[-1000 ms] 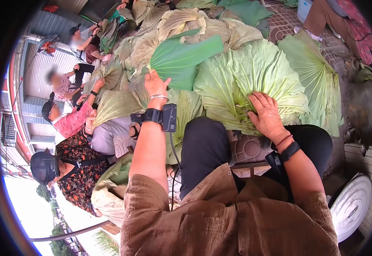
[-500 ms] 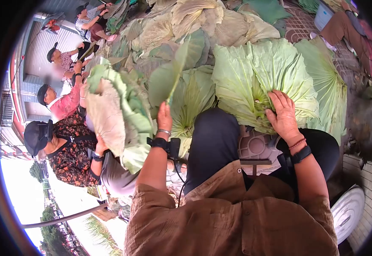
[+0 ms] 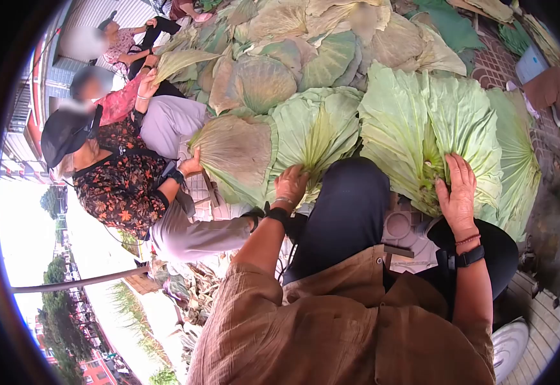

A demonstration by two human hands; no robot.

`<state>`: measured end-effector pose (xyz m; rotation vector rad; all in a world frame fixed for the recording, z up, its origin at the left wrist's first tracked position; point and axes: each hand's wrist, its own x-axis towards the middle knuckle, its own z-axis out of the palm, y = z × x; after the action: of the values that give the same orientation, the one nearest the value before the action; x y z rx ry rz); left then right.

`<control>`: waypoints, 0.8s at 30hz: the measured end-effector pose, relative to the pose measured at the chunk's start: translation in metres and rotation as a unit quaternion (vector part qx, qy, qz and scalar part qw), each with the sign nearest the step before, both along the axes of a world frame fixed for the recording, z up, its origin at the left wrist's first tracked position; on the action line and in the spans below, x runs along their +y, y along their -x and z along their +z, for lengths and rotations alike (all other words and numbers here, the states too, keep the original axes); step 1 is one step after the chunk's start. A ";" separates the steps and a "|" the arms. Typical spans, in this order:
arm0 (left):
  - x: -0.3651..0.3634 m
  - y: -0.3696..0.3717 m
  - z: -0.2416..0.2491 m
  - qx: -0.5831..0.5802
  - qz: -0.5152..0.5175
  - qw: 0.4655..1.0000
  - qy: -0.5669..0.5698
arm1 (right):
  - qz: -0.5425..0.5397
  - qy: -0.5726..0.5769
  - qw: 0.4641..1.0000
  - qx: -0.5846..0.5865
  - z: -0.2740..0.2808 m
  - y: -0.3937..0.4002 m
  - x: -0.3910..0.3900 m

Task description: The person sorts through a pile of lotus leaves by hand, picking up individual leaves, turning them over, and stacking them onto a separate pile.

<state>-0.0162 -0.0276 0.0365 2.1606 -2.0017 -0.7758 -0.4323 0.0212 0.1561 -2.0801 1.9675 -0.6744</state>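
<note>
My left hand (image 3: pixel 291 186) is at the lower middle of a pale green lotus leaf (image 3: pixel 322 122), just left of my knee. Its fingers are curled, closed at the leaf's base. To the right of that knee, my right hand (image 3: pixel 458 196) lies on a larger pale lotus leaf (image 3: pixel 398 115), fingers stretched out and thumb apart, beside the yellowish centre where the ribs meet. Another green lotus leaf (image 3: pixel 511 151) shows from under its right side. A brownish lotus leaf (image 3: pixel 238 144) borders the left one, with a co-worker's hand (image 3: pixel 191 163) on its edge.
A broad heap of dried and green lotus leaves (image 3: pixel 267 80) spreads in front of me. The co-worker (image 3: pixel 116 186) sits close on my left, raising a leaf (image 3: pixel 184 64). Other people sit further along. A pale blue container (image 3: pixel 533 67) stands at the far right.
My left hand has come down from holding up a single leaf to the pale leaf by my knee. My right hand stays on its leaf. The co-worker's bundle has been lowered.
</note>
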 end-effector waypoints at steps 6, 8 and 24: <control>0.008 0.012 -0.017 0.018 -0.067 0.997 0.028 | 0.003 -0.007 1.000 0.005 0.001 0.000 0.000; 0.009 0.017 -0.011 0.010 -0.086 0.996 -0.004 | -0.002 0.002 1.000 0.007 -0.001 -0.001 0.000; 0.036 0.037 -0.064 0.071 -0.238 0.952 -0.180 | 0.013 -0.011 0.999 0.035 -0.003 -0.002 -0.007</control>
<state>-0.0528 0.0080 -0.0271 1.7047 -2.4912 -1.4141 -0.4307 0.0142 0.1535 -2.1402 1.9706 -0.5803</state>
